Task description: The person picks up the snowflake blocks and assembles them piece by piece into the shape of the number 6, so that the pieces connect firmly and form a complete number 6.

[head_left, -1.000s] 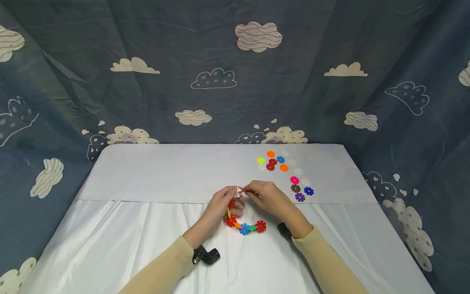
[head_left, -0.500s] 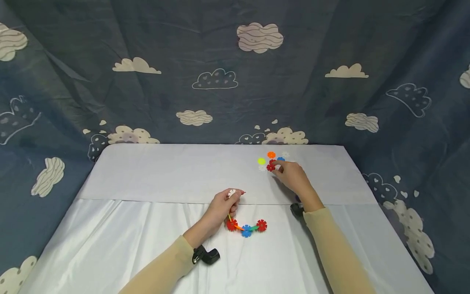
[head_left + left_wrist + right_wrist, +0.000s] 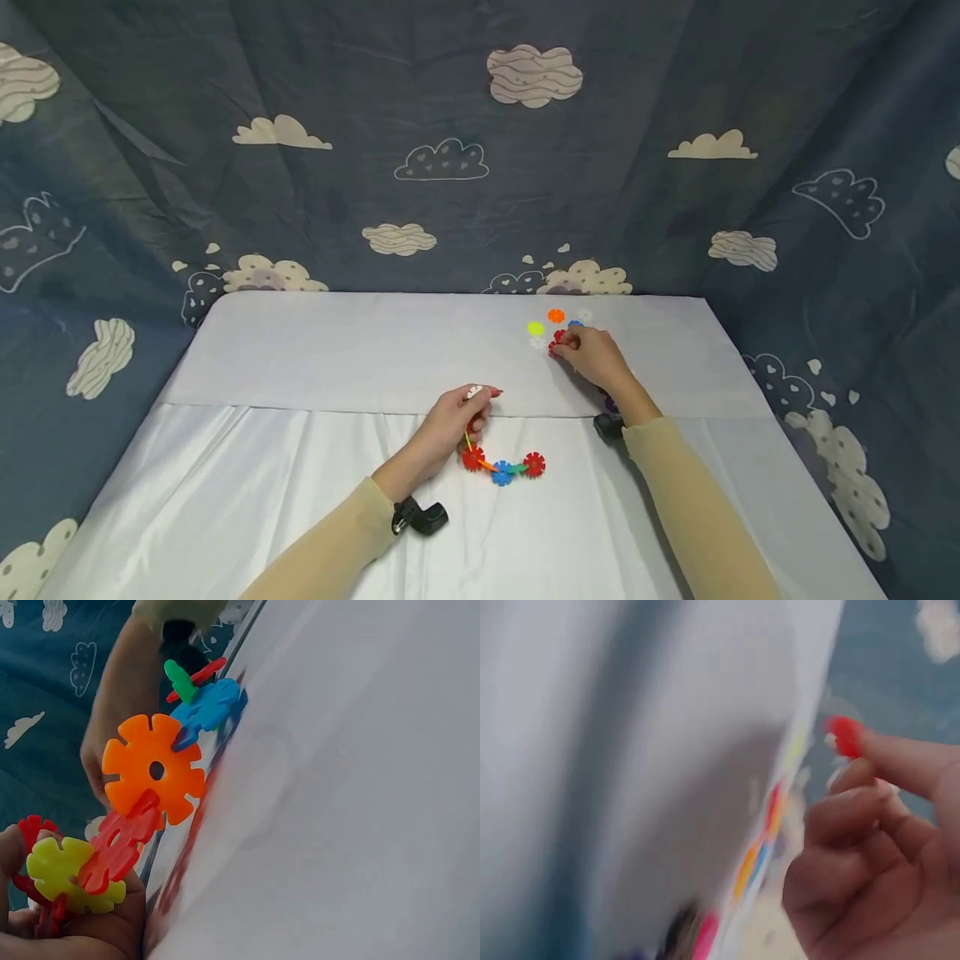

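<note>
My left hand [image 3: 453, 421] holds one end of a chain of slotted plastic snowflake discs. A white disc [image 3: 474, 391] and a red one sit at its fingertips. In the left wrist view, the chain runs from a yellow disc [image 3: 71, 874] through a red disc [image 3: 120, 840], an orange disc [image 3: 154, 769] and a blue disc [image 3: 206, 709] to green and red ones. Its far end hangs low over the white cloth. To the right and farther back, my right hand [image 3: 596, 358] pinches a loose red disc [image 3: 845, 736] between thumb and finger, above the table in the right wrist view.
Loose discs lie around the right hand, among them a yellow-green disc [image 3: 536, 328], an orange disc [image 3: 556, 316], white discs and a purple disc [image 3: 611, 405]. The hand covers others. A dark cloud-patterned curtain [image 3: 442, 75] stands behind the white-covered table [image 3: 337, 350].
My right hand left the chain, moved right and back to the loose discs, and took a red one. The left hand stays nearly in place, still holding the chain.
</note>
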Action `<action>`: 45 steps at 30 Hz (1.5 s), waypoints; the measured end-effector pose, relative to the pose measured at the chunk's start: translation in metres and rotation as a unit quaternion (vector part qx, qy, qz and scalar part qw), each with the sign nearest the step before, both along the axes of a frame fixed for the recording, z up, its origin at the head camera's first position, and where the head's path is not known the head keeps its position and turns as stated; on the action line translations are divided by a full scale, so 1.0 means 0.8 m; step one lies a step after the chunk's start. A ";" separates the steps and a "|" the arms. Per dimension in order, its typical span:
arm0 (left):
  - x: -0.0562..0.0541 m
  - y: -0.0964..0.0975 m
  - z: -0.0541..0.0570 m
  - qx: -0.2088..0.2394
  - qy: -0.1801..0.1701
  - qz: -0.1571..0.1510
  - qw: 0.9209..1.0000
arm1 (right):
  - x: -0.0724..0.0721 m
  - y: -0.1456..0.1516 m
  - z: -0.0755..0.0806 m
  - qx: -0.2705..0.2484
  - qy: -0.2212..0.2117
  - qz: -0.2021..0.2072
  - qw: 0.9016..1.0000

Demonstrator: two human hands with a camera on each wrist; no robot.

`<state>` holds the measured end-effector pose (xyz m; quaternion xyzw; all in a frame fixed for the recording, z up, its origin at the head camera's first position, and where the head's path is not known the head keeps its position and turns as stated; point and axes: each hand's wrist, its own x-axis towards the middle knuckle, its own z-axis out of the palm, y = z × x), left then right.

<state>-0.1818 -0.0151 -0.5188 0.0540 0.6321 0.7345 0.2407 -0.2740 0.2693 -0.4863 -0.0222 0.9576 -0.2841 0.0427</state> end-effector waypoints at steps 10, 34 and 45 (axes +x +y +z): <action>0.000 -0.004 0.005 0.000 0.007 0.002 1.000 | 0.094 -0.068 0.011 -0.312 -0.142 0.048 0.938; -0.001 0.001 0.001 -0.001 0.007 0.006 1.000 | 0.104 -0.076 -0.004 -0.402 -0.131 0.045 0.905; 0.002 0.002 0.002 -0.009 0.010 0.008 1.000 | 0.109 -0.080 -0.010 -0.417 -0.136 0.056 0.897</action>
